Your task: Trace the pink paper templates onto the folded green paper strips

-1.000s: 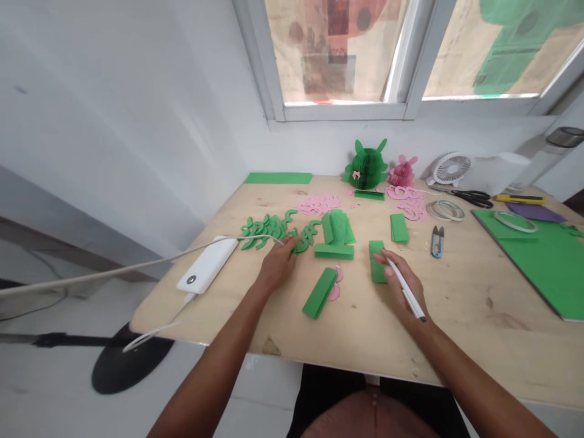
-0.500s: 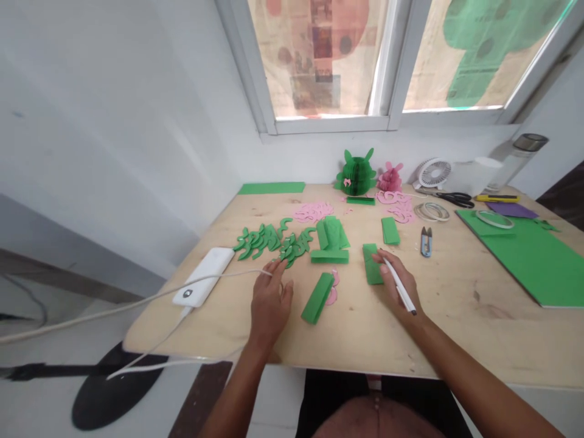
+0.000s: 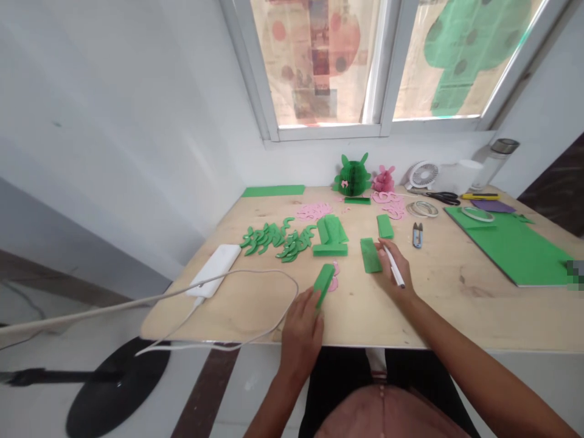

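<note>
My right hand [image 3: 395, 271] grips a white pen [image 3: 394, 267], its dark end pointing back toward me. The fingertips of that hand touch the edge of a flat green paper piece [image 3: 370, 257]. My left hand [image 3: 302, 325] reaches over the lower end of a folded green paper strip [image 3: 325, 281], fingers extended onto it and thumb apart. Partly under that strip lies a pink paper cutout [image 3: 335, 281]. Beyond them are a stack of folded green papers [image 3: 333, 230], a long green strip [image 3: 330, 250] and another small green folded piece [image 3: 385, 226].
Left are curved green cutouts [image 3: 296, 243], a white power bank [image 3: 214, 271] and a looping cable [image 3: 255, 271]. Right are thread snips [image 3: 417, 236], tape rolls [image 3: 422, 209], black scissors [image 3: 444, 198] and green sheets [image 3: 515, 252]. Behind stand green [image 3: 353, 176] and pink [image 3: 384, 179] honeycomb paper figures.
My left hand has moved right and toward me, from beside the curved green cutouts onto the folded green strip. My right hand still holds the pen by the flat green piece. The view has shifted slightly.
</note>
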The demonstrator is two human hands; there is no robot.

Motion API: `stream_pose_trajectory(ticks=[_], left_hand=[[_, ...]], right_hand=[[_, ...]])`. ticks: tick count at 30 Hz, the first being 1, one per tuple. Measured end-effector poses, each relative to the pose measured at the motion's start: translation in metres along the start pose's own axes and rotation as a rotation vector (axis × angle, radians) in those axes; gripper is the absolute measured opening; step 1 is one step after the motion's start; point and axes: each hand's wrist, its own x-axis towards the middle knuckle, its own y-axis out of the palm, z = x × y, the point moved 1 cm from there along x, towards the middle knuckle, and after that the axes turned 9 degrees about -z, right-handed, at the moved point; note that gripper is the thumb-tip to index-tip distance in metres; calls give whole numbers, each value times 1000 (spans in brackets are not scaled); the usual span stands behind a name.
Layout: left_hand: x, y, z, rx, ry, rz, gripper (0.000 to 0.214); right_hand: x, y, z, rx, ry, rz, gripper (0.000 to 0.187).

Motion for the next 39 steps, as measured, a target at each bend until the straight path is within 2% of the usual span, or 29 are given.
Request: stream_pose_trajectory(ticks=[3, 9, 14, 19, 23, 30, 39], left_hand=[[10, 6, 4, 53, 0, 32, 46], [24, 17, 3, 88, -41, 24, 39], [24, 18, 1, 96, -114, -35, 33], [20, 15, 5, 73, -222, -131, 26], [18, 12, 5, 31, -308, -198, 25], [19, 4, 4, -74, -469, -290, 25], [6, -10, 6, -201, -628, -338, 27]], right_hand=[[1, -1, 4, -17, 6, -20, 38], [2, -1, 3, -51, -19, -20, 37], [1, -1, 2, -91, -73, -6, 37], [-2, 1, 6, -120, -205, 35, 35], [-7, 2, 14, -127, -349, 127, 31], [-16, 8, 41, -161, -574, 372, 30], [-14, 37, 65, -181, -717, 555, 15]])
